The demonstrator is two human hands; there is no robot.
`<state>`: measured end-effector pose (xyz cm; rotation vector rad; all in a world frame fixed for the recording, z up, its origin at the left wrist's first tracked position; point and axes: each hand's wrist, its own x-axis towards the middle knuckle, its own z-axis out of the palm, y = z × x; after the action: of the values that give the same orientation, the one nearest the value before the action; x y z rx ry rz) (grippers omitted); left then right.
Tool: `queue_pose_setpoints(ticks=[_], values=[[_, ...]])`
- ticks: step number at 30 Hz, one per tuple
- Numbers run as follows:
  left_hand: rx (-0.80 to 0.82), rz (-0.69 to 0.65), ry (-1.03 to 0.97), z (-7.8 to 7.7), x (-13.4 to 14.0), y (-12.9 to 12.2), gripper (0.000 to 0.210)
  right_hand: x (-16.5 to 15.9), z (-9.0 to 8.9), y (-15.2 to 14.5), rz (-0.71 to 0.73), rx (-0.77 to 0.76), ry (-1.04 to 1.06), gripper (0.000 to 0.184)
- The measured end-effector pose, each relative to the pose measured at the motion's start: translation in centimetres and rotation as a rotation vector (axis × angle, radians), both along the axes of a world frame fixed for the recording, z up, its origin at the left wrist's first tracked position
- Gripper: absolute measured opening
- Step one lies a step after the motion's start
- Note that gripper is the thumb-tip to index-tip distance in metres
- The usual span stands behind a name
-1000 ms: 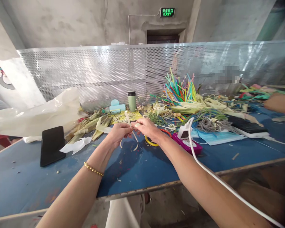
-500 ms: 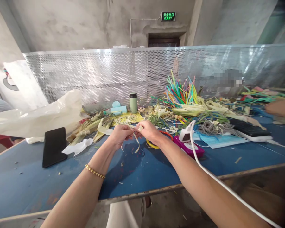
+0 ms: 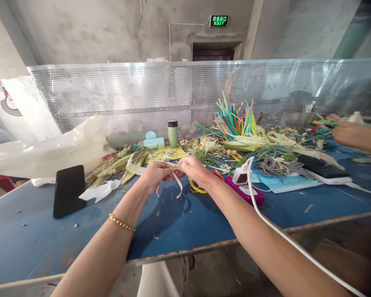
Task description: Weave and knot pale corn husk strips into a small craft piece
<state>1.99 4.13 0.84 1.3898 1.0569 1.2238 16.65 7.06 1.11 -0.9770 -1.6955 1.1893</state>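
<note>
Over the blue table (image 3: 105, 243), my left hand (image 3: 154, 175) and my right hand (image 3: 192, 170) meet with their fingertips close together. Both pinch a pale, narrow strip that looks like corn husk (image 3: 179, 186); its loose ends curl down below the fingers. A small pale knob of the same material shows by my right thumb. My fingers partly hide where the strip is held. Behind my left hand lies a wider pale husk piece (image 3: 134, 166). Beneath my right wrist sits a yellow ring (image 3: 197, 188), and an orange one (image 3: 219, 176) shows just past it.
A black phone (image 3: 68, 192) and white paper (image 3: 100, 190) lie left. Dried husks (image 3: 108, 167), a green tumbler (image 3: 172, 134) and colourful stems (image 3: 235, 121) stand behind. Right are a purple box (image 3: 250, 194), a white cable (image 3: 284, 237) and a co-worker's hand (image 3: 352, 134).
My hands stay nearly in place, still pinching the strip; its hanging end has bent slightly. On the right, the co-worker's hand has moved further into view, with pale and green material near it.
</note>
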Motion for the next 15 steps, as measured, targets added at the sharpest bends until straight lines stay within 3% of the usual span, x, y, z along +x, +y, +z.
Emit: queue_pose_setpoints(ticks=[7, 11, 15], values=[[-0.076, 0.124, -0.153, -0.3, 0.0, 0.5, 0.013, 0.0, -0.2, 0.0, 0.077, 0.057, -0.105, 0.02], [-0.067, 0.031, -0.081, 0.0, -0.2, 0.2, 0.011, 0.3, -0.5, 0.6, 0.063, 0.149, -0.138, 0.016], [-0.056, 0.075, 0.062, 0.4, -0.7, 0.0, 0.008, 0.6, -0.7, 1.1, 0.006, 0.241, -0.253, 0.015]])
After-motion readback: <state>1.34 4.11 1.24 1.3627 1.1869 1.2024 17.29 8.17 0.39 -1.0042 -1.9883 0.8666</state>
